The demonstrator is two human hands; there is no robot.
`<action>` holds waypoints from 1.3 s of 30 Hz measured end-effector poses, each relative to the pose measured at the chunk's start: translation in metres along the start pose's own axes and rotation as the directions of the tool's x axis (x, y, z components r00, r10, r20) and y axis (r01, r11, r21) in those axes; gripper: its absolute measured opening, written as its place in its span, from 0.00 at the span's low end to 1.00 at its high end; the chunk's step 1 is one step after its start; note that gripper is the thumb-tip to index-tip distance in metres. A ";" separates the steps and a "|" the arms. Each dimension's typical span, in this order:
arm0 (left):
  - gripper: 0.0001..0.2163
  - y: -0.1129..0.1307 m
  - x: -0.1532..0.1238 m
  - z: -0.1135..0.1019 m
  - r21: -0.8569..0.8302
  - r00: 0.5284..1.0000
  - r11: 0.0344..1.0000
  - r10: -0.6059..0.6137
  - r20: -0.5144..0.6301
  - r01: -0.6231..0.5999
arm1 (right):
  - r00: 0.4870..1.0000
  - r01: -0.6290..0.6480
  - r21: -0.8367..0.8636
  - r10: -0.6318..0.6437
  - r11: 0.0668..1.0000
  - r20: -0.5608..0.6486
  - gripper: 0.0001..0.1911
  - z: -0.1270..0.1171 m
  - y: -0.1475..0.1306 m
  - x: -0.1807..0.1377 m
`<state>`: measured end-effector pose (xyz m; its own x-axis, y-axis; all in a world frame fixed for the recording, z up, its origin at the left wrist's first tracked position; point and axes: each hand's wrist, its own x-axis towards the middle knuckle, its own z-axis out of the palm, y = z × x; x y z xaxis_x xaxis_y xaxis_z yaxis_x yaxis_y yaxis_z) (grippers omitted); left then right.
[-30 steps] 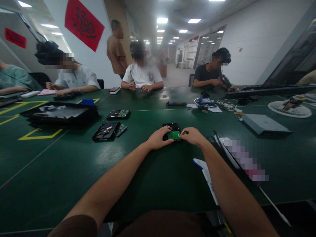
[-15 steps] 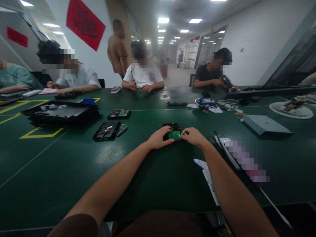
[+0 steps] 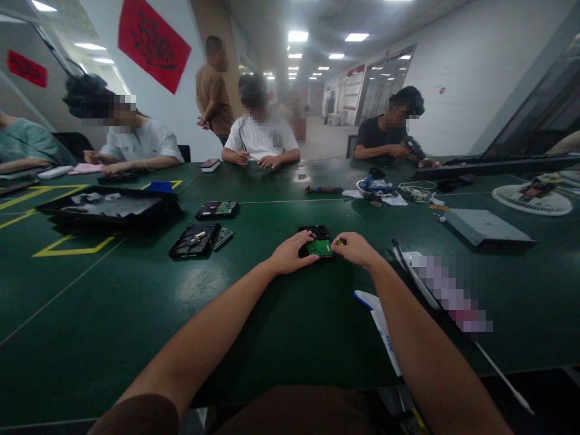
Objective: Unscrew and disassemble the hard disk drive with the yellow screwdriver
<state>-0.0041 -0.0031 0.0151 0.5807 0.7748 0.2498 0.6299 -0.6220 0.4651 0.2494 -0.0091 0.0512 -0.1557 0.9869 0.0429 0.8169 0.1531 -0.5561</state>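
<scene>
A hard drive (image 3: pixel 319 248) with a green circuit board lies flat on the green table in front of me. My left hand (image 3: pixel 293 252) grips it from the left, fingers over its far side and thumb along the near edge. At its right edge my right hand (image 3: pixel 356 249) is closed in a pinch around a small screwdriver (image 3: pixel 342 241) with a black-and-yellow handle. Most of that tool is hidden by my fingers, so I cannot tell where its tip rests.
Left of my hands lie another hard drive (image 3: pixel 217 209), a black drive casing (image 3: pixel 194 240) and a loose circuit board (image 3: pixel 223 238). A black tray (image 3: pixel 109 208) stands farther left. On the right are a grey metal box (image 3: pixel 488 228) and a white fan grille (image 3: pixel 521 202). Several people sit opposite.
My view has shifted very slightly. Both hands keep their places on the hard drive and the screwdriver. The standing person in the background has turned a little, with a hand now showing.
</scene>
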 end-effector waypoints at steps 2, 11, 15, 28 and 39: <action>0.34 0.002 0.000 0.000 0.014 1.000 1.000 -0.014 0.013 0.014 | 0.994 -0.057 0.056 0.062 0.997 -0.086 0.09 0.002 0.003 0.003; 0.39 0.042 0.000 -0.008 0.274 0.994 0.958 -0.104 0.046 0.087 | 0.844 -0.090 0.257 0.211 0.962 -0.494 0.18 0.002 0.009 0.012; 0.38 0.073 0.000 -0.014 0.372 0.964 0.906 -0.251 0.083 0.204 | 0.791 0.028 0.248 0.130 0.968 -0.598 0.20 0.001 0.007 0.011; 0.55 0.003 0.004 -0.044 0.039 0.960 0.998 0.031 0.278 -0.044 | 0.709 0.304 0.036 -0.201 0.952 -0.676 0.20 0.003 -0.010 0.003; 0.55 0.039 -0.001 -0.040 0.317 0.954 0.934 -0.232 0.190 0.164 | 0.726 0.220 -0.105 -0.235 0.970 -0.646 0.18 0.002 -0.011 0.002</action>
<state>-0.0006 -0.0234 0.0672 0.5062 0.8619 -0.0312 0.8470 -0.4900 0.2060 0.2388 -0.0089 0.0564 0.0542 0.7140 0.6981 0.8161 0.3711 -0.4430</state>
